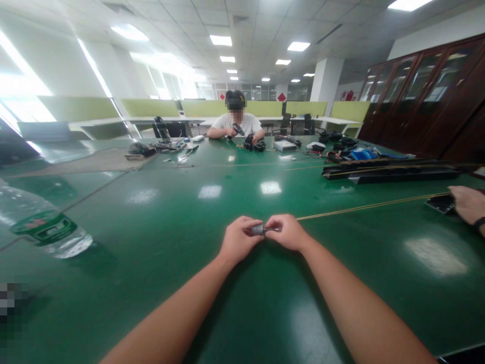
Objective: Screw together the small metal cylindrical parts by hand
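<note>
Just over the green table [170, 263], my two hands meet around a small grey cylindrical part [258, 230]. Thumb and fingers of my left hand [240, 237] pinch its left end. My right hand [288, 232] is closed at the other side, gripping a thin metallic piece [273, 229] that lines up with the cylinder. Whether the two pieces are joined, I cannot tell; fingertips cover the ends.
A water bottle [45, 222] lies tilted at left. Long thin yellowish rods [364, 206] run rightward, near another person's hand [468, 205] on a black part [441, 203]. Black channels [401, 174] lie behind. Across the table a person [237, 124] holds a drill [238, 130].
</note>
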The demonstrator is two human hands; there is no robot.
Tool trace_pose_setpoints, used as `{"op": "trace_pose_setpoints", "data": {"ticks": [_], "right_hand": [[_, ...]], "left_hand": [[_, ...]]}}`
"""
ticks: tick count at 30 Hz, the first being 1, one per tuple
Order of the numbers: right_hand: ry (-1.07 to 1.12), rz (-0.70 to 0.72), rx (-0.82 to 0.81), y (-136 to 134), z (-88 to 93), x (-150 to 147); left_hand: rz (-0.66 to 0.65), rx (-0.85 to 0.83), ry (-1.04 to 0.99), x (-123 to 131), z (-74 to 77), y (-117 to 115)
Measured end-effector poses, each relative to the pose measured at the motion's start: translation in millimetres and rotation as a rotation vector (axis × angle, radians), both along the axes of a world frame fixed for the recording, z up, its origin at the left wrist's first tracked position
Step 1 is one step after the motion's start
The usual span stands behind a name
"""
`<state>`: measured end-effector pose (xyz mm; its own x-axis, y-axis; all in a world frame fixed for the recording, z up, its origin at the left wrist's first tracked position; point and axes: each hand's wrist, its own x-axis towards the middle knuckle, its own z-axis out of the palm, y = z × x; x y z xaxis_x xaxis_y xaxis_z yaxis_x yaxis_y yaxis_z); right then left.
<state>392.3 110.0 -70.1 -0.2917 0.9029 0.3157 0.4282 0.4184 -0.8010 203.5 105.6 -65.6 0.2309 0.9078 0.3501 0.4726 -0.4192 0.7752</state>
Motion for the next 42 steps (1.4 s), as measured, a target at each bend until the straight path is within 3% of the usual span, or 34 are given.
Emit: {"op": "trace_pose_setpoints", "data": {"ticks": [15, 42], "right_hand": [[-0.01, 0.011, -0.016, 1.1, -0.5, 1.5], [-0.04, -0.001, 0.035, 2.3, 0.3, 8.3]], "left_hand": [[0.003, 0.025, 0.029, -1.3, -3.1, 1.0], [0.045, -0.016, -0.006, 1.0, 4.0, -1.3]]}}
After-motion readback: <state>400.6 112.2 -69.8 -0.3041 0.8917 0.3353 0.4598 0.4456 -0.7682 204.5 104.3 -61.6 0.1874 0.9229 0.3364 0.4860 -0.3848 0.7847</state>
